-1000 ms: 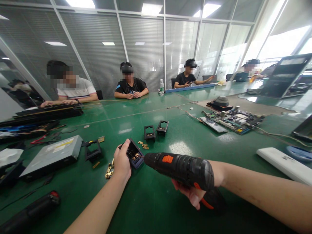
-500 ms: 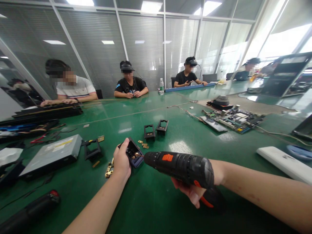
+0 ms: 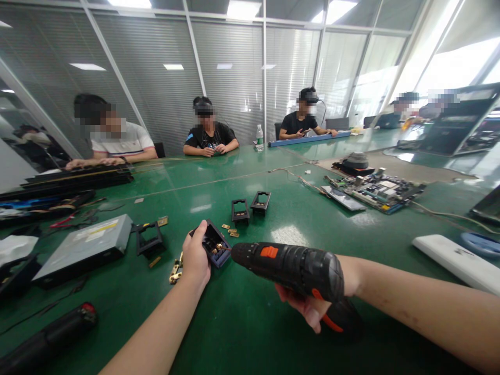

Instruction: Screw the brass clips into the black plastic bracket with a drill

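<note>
Black drill (image 3: 289, 268) in half-hidden right grip (image 3: 307, 308)

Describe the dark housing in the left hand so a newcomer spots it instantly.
Look over the green table to the black-and-orange power drill in the right hand. Follow its nose to the dark housing gripped by the left hand, brass-coloured pieces showing inside. Unlike the similar black frames on the table, it is hand-held, with the drill aimed into it.

Glossy green tabletop (image 3: 234, 317), two black frames (image 3: 240, 220) set mid-surface, small brass plates (image 3: 232, 230) scattered near them, silver metal box (image 3: 84, 245) laid at left, white slab (image 3: 455, 260) placed at right.
</note>
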A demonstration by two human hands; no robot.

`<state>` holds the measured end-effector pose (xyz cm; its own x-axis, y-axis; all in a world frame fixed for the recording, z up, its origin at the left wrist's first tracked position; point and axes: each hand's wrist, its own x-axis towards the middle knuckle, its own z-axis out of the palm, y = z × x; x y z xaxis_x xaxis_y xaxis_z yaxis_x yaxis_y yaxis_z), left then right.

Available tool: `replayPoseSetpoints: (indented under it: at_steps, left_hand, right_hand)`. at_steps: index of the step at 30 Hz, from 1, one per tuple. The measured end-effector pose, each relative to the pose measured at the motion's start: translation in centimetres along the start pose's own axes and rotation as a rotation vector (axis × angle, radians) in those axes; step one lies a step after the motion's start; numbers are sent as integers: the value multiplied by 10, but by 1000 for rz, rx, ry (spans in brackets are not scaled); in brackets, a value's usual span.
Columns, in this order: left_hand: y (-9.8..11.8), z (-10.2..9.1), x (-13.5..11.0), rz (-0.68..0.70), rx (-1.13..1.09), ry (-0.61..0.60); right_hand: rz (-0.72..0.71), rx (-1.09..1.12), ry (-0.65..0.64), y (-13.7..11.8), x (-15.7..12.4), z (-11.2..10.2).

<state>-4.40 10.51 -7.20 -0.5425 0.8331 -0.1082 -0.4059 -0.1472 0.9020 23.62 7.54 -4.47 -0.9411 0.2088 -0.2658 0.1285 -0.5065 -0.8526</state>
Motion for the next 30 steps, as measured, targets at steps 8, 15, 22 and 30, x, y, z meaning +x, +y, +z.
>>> replayPoseSetpoints:
  at_steps: [8,15,22,30]
  left_hand:
    - [-1,-1,2,-3,-10,-3]
    - [-2,-2,1,-10,3,3]
    - [-1,-1,0,-5,13,-8]
    - [-2,-2,1,14,24,-7]
  right_hand:
    - [-6,-19,-3,2,0,-1]
    - [-8,-30,-21,5,1,-6]
    - [0,-51,-23,5,-3,-6]
    - [-5,-66,-36,7,-1,-10]
